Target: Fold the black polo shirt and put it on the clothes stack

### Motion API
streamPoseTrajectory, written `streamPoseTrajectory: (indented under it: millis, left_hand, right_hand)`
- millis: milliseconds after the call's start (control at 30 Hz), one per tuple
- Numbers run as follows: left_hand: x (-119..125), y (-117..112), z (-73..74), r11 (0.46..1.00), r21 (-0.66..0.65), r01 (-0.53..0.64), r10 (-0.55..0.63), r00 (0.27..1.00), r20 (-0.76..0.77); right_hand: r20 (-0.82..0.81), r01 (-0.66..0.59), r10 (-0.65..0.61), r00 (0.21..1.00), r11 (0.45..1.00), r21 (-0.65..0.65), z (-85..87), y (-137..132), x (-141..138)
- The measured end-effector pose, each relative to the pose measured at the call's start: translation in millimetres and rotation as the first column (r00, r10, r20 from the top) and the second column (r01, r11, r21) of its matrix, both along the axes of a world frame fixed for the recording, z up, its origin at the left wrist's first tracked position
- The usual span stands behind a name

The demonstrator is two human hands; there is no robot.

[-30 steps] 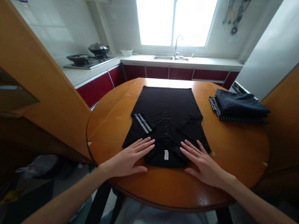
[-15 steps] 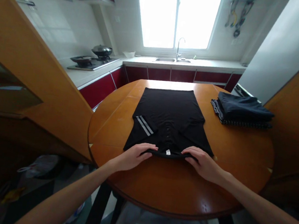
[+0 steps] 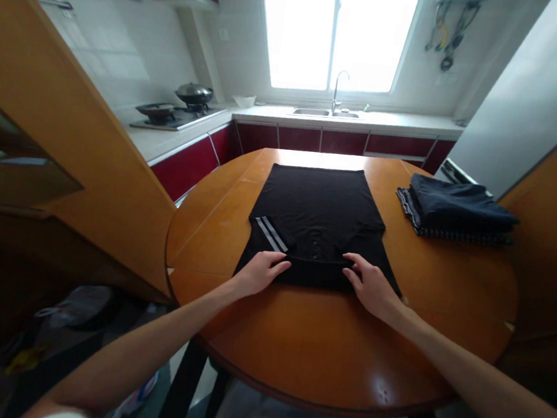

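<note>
So the black polo shirt (image 3: 321,207) is lying flat in the middle of the round wooden table (image 3: 324,342), with its near end doubled over. The left hand (image 3: 261,273) and right hand (image 3: 373,288) are both closed on that folded edge, one at each corner, fingers on top and thumbs tucked in (looks like a pinch grip to me). The sleeve with the two grey stripes (image 3: 270,233) sits just past the left hand. A stack of folded dark clothes (image 3: 457,209) is off to the right, well apart.
</note>
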State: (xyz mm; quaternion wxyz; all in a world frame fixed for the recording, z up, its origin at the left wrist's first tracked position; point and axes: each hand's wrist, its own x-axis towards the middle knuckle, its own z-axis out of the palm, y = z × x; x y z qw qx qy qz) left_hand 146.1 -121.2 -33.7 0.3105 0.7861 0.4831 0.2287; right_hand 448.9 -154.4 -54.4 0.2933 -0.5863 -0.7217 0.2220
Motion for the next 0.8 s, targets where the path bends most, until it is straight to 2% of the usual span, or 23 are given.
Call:
streamPoseTrajectory:
  millis: [100,233,333,433,533,633,700,800]
  left_hand:
    - [3,-1,-0.8,1.000,0.006,0.020,-0.021,0.999,0.028]
    - [4,-2,-7.5,0.996,0.076,-0.044,0.043,0.999,0.018]
    - [2,-3,-11.9,0.992,0.114,-0.062,0.068,0.997,-0.049]
    - [0,-6,-12.4,0.980,0.193,-0.049,0.084,0.980,-0.178]
    - [0,-11,-7.5,0.940,0.342,0.004,0.118,0.935,-0.335]
    - [6,-19,1.3,0.859,0.512,0.030,0.182,0.916,-0.359]
    - [13,-25,5.6,0.821,0.558,0.118,0.102,0.932,-0.347]
    - [24,-32,3.8,0.805,0.486,0.341,-0.133,0.901,-0.413]
  right_hand:
    - [0.132,0.036,-0.038,0.990,0.999,0.023,-2.7,-2,-1]
    - [0.258,0.057,-0.073,0.963,0.996,0.072,-4.9,-5,-3]
    - [0.294,0.047,-0.079,0.952,0.992,0.115,-5.4,-6,-4]
    - [0.319,0.021,-0.084,0.944,0.981,0.194,-3.9,-7,-5]
    - [0.374,-0.035,-0.086,0.924,0.951,0.308,1.8,-11,-6]
    - [0.375,-0.095,-0.061,0.925,0.919,0.383,8.8,-19,-13]
    - [0.372,-0.184,0.026,0.928,0.900,0.395,10.4,-24,-20]
    - [0.424,-0.358,0.198,0.884,0.869,0.341,5.8,-27,-31]
